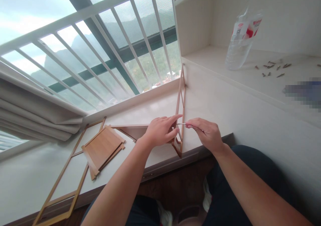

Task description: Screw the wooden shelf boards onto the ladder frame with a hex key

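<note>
Left hand (pixel 160 131) grips an upright wooden frame (pixel 181 112) on the table (pixel 225 108); beside it, right hand (pixel 206 132) pinches a thin metal tool (pixel 181 124) against the frame.

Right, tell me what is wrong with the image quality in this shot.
Head view: daylight from the window washes out the sky; wide-angle lens bends the railing bars and tilts the room; a pixelated patch hides something on the shelf; both hands, left hand and right hand, stay sharp.
</note>
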`<action>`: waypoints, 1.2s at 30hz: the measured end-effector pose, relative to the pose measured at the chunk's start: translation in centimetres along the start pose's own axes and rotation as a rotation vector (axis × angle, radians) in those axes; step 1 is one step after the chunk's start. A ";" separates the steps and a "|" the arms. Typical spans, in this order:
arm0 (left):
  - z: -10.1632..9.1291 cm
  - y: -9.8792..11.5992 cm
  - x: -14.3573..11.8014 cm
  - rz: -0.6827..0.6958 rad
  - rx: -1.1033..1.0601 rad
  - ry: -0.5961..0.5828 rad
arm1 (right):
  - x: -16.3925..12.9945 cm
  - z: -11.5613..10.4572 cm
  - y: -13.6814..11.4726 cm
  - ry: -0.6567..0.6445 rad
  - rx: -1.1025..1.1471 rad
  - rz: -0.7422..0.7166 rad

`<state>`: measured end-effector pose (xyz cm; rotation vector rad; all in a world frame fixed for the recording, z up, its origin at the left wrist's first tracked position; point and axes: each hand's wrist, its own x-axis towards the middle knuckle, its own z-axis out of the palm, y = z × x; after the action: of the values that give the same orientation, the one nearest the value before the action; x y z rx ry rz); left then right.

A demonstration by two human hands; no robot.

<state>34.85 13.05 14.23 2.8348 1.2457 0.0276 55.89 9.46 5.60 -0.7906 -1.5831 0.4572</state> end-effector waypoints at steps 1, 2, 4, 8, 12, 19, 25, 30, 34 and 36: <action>0.0 0.0 0.0 0.000 -0.001 -0.001 | 0.0 0.0 0.1 -0.004 0.004 -0.007; 0.0 0.0 0.0 0.000 -0.002 -0.001 | 0.0 -0.1 0.3 -0.010 0.011 -0.017; -0.1 0.1 0.1 0.000 -0.005 -0.001 | 0.0 -0.2 0.6 -0.029 0.027 -0.030; -0.1 0.0 0.1 0.000 -0.011 0.002 | 0.0 -0.4 1.0 -0.071 0.048 -0.027; -0.1 0.0 0.1 0.000 -0.012 0.003 | 0.3 -0.5 0.7 -0.062 0.054 -0.034; -0.2 0.1 0.1 0.009 0.001 -0.001 | 0.4 0.8 0.1 0.071 0.213 0.357; -0.1 0.1 0.1 0.002 -0.004 -0.001 | 0.5 2.2 0.7 0.140 0.780 0.813; -0.2 0.2 0.1 -0.001 0.004 -0.002 | 0.5 2.5 0.4 0.211 0.784 0.793; -0.2 0.3 0.2 0.000 0.003 -0.004 | 0.3 2.6 0.1 0.276 0.643 0.704; -0.2 0.3 0.2 0.002 -0.001 -0.005 | 0.1 2.5 0.1 0.297 0.600 0.670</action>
<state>35.17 13.01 14.46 2.8335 1.2411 0.0218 53.47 9.99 5.19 -0.8494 -0.7986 1.1742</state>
